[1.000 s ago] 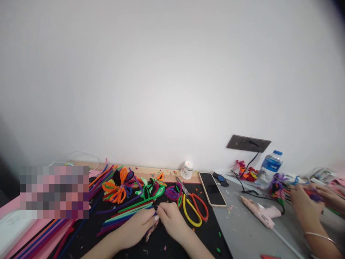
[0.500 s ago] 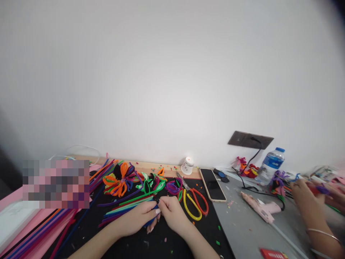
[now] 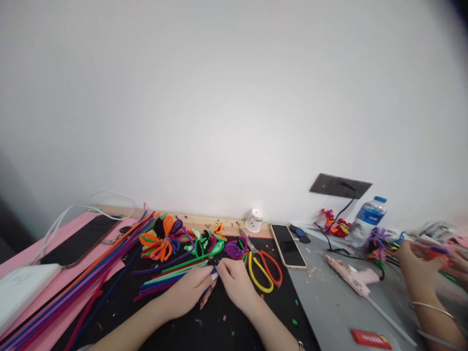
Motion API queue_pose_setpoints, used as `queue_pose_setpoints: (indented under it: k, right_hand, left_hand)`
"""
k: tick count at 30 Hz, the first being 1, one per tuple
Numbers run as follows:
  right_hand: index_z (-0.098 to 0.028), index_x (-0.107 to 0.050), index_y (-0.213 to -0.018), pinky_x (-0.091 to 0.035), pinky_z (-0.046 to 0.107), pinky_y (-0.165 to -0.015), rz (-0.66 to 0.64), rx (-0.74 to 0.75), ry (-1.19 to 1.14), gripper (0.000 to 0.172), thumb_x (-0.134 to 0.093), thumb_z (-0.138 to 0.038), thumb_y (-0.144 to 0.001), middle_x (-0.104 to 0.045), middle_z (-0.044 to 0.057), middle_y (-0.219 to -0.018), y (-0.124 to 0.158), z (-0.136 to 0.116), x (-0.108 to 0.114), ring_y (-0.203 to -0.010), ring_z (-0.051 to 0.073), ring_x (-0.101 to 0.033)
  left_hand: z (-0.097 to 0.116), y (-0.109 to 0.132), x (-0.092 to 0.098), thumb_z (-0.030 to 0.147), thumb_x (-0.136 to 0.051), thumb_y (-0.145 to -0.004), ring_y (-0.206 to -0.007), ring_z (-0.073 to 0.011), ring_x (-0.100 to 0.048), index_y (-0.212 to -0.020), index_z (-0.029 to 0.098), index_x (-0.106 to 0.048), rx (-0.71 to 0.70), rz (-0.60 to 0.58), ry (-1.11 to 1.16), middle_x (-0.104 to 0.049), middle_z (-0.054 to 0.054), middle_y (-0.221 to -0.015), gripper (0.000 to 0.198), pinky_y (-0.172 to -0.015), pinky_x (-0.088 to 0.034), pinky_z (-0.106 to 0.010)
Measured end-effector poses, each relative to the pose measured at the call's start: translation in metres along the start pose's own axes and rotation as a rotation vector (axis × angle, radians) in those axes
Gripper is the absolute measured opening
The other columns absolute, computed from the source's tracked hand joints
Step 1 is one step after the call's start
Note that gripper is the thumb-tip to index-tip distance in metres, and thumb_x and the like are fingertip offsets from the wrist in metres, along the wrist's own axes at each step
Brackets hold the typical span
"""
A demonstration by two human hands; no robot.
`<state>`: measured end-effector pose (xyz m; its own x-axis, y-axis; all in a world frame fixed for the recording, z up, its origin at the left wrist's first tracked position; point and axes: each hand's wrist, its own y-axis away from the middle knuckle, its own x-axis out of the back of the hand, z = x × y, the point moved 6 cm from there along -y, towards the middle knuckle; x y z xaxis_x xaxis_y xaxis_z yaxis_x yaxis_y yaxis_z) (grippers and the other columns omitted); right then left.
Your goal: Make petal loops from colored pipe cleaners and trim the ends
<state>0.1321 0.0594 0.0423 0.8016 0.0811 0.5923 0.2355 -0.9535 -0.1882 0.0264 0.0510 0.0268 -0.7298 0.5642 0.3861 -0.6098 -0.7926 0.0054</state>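
Note:
My left hand [image 3: 192, 288] and my right hand [image 3: 236, 283] meet over the black mat [image 3: 204, 334], fingers bent and pinched together. Between them is a blue pipe cleaner [image 3: 214, 270], mostly hidden by my fingers. A dark spot shows at the fingertips; I cannot tell what it is. Cut pipe cleaners [image 3: 161, 283] in several colours lie beside my left hand. Behind lie an orange and black looped pipe-cleaner flower [image 3: 167, 239], green looped pieces [image 3: 201, 247] and a purple looped piece [image 3: 236, 248]. Scissors [image 3: 262, 265] with yellow and red handles rest right of my right hand.
Long pipe cleaners [image 3: 78, 280] cross pink sheets at left, near a dark phone [image 3: 78, 241] and a white box [image 3: 25, 290]. Rightward are a second phone [image 3: 288, 246], paper cup [image 3: 253, 221], glue gun [image 3: 353, 277], red packet [image 3: 371, 338], bottle [image 3: 367, 219] and a co-worker's hands [image 3: 420, 265].
My hands stay together, but less of the blue pipe cleaner shows below my left fingers. The co-worker's hands have shifted slightly. The view has tilted a little.

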Motion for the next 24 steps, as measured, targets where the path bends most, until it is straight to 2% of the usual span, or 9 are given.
queue_pose_setpoints:
  k: [5, 9, 15, 20, 24]
  right_hand:
    - [-0.017, -0.035, -0.051, -0.021, 0.021, -0.046, -0.027, -0.029, -0.060, 0.037, -0.037, -0.029, -0.087, -0.033, -0.006, -0.048, 0.001, 0.000, -0.005, -0.048, 0.008, -0.030]
    - [-0.017, -0.037, -0.050, -0.022, 0.020, -0.045, -0.067, -0.058, -0.136, 0.033, -0.039, -0.023, -0.083, -0.036, -0.005, -0.048, 0.000, 0.001, -0.007, -0.047, 0.008, -0.032]
    - [-0.018, -0.034, -0.051, -0.024, 0.019, -0.046, -0.111, -0.104, -0.203, 0.028, -0.039, -0.015, -0.079, -0.035, -0.006, -0.049, -0.002, 0.004, -0.008, -0.049, 0.008, -0.033]
    - [-0.019, -0.037, -0.057, -0.023, 0.019, -0.045, -0.152, -0.135, -0.264, 0.027, -0.036, -0.022, -0.084, -0.034, -0.007, -0.047, -0.002, 0.008, -0.010, -0.045, 0.008, -0.030]
    - [-0.020, -0.033, -0.059, -0.022, 0.020, -0.046, -0.120, -0.094, -0.313, 0.028, -0.037, -0.027, -0.086, -0.030, -0.007, -0.049, -0.001, 0.006, -0.010, -0.046, 0.008, -0.027]
  left_hand:
    - [-0.003, 0.002, -0.002, 0.036, -0.024, -0.091, -0.043, -0.0122, -0.045, -0.074, 0.020, -0.045, 0.016, 0.026, -0.177, -0.047, 0.005, -0.051, 0.032, -0.045, -0.033, -0.022]
    - [0.003, 0.004, 0.000, 0.028, -0.028, -0.090, -0.054, -0.0149, -0.049, -0.075, 0.020, -0.047, -0.057, 0.094, -0.348, -0.053, 0.000, -0.062, 0.026, -0.050, -0.031, -0.024]
    - [-0.001, 0.003, -0.002, 0.026, -0.026, -0.090, -0.058, -0.0168, -0.050, -0.074, 0.021, -0.044, -0.049, 0.084, -0.426, -0.056, -0.002, -0.067, 0.025, -0.053, -0.029, -0.027]
    - [0.006, 0.005, 0.001, 0.031, -0.027, -0.092, -0.058, -0.0150, -0.046, -0.073, 0.021, -0.043, -0.073, 0.113, -0.309, -0.051, 0.000, -0.065, 0.027, -0.053, -0.029, -0.026]
    - [0.006, 0.004, -0.002, 0.044, -0.025, -0.091, -0.045, -0.0103, -0.035, -0.067, 0.020, -0.040, -0.018, 0.065, 0.046, -0.038, 0.006, -0.052, 0.037, -0.044, -0.027, -0.022]
